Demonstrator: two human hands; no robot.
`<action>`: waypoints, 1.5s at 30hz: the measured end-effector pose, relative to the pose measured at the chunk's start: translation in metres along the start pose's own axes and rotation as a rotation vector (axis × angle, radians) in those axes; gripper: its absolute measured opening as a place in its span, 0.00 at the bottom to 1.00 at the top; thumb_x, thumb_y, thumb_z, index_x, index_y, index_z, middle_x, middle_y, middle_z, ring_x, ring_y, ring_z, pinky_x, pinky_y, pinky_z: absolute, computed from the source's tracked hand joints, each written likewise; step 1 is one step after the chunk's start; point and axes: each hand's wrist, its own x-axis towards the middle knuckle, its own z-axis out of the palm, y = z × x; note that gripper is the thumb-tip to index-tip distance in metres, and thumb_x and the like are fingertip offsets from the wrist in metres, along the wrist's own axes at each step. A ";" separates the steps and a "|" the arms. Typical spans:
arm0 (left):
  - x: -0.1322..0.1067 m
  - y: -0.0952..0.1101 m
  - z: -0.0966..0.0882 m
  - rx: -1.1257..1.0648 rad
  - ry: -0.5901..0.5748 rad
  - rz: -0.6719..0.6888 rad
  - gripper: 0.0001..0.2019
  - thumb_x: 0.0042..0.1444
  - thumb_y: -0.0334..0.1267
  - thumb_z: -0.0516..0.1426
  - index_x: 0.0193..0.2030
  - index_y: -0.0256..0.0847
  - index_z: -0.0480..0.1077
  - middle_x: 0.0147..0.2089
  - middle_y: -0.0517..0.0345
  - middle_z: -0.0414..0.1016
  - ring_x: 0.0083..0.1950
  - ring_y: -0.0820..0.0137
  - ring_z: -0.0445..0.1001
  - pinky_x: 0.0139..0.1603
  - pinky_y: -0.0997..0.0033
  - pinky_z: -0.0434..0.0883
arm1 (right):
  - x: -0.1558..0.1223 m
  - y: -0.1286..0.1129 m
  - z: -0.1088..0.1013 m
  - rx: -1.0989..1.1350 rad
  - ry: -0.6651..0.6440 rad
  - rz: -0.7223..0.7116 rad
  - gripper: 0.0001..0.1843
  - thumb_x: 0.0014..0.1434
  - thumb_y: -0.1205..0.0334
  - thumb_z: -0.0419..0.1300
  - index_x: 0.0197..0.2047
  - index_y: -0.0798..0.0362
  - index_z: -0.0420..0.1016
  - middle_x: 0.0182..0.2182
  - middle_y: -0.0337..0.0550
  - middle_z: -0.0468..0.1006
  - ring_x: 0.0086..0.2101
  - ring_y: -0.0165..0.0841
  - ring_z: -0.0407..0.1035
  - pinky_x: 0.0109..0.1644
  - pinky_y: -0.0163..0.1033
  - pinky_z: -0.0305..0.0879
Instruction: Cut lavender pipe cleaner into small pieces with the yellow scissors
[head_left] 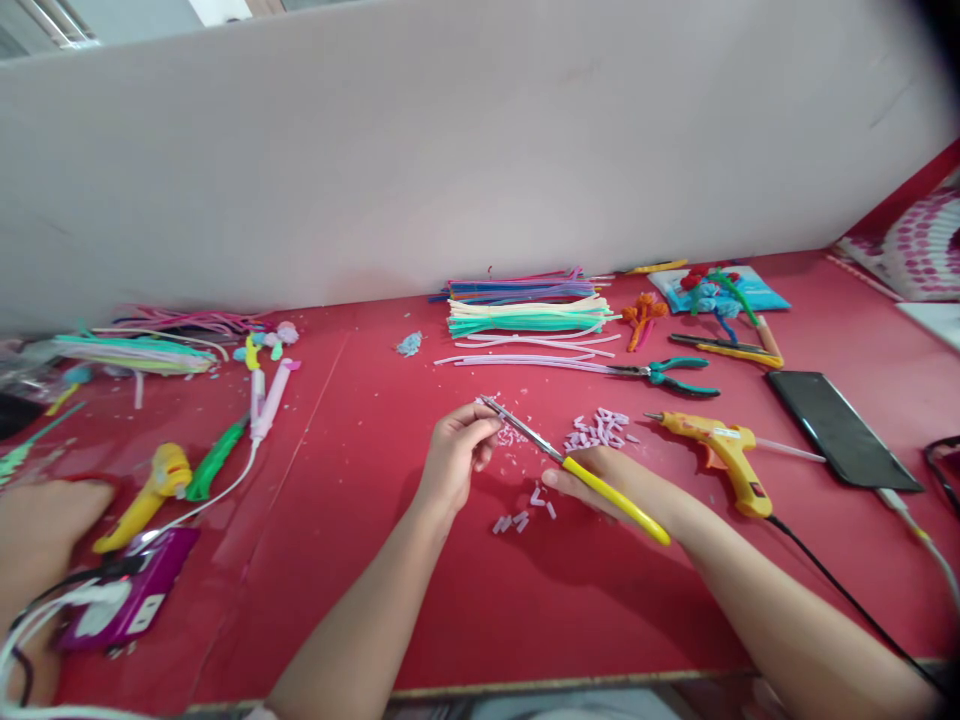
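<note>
My right hand [611,485] is closed round yellow-handled scissors [577,470], blades pointing up-left toward my left hand. My left hand [459,450] pinches its fingers together at the blade tips; what it holds is too small to make out. Short lilac pipe-cleaner pieces [598,430] lie in a heap just beyond the scissors, and a few more lilac bits [517,518] lie on the red table [480,610] between my hands.
Bundles of pipe cleaners [525,310] lie by the white back wall. Green pliers [675,377], a yellow glue gun [724,455], a black phone [840,428] sit to the right. Another person's hand [37,520], a second glue gun [146,495], a purple power strip [127,600] at left.
</note>
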 end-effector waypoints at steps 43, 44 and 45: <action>-0.017 -0.013 0.027 0.279 -0.333 -0.032 0.09 0.43 0.40 0.57 0.28 0.36 0.67 0.17 0.64 0.63 0.18 0.77 0.63 0.20 0.77 0.60 | 0.017 -0.003 0.010 0.238 0.325 0.014 0.06 0.45 0.60 0.50 0.23 0.54 0.60 0.15 0.31 0.58 0.17 0.22 0.53 0.20 0.28 0.47; -0.018 -0.014 0.028 0.281 -0.329 -0.032 0.09 0.43 0.40 0.57 0.28 0.36 0.66 0.17 0.64 0.63 0.18 0.77 0.62 0.20 0.77 0.60 | 0.018 -0.002 0.010 0.228 0.331 0.011 0.06 0.45 0.60 0.50 0.24 0.54 0.60 0.15 0.31 0.58 0.17 0.23 0.53 0.20 0.28 0.47; -0.018 -0.015 0.029 0.279 -0.325 -0.034 0.09 0.44 0.40 0.57 0.27 0.36 0.66 0.17 0.64 0.63 0.18 0.77 0.62 0.20 0.77 0.60 | 0.018 -0.002 0.010 0.215 0.339 0.008 0.06 0.45 0.59 0.50 0.24 0.54 0.60 0.15 0.32 0.59 0.17 0.23 0.53 0.20 0.28 0.47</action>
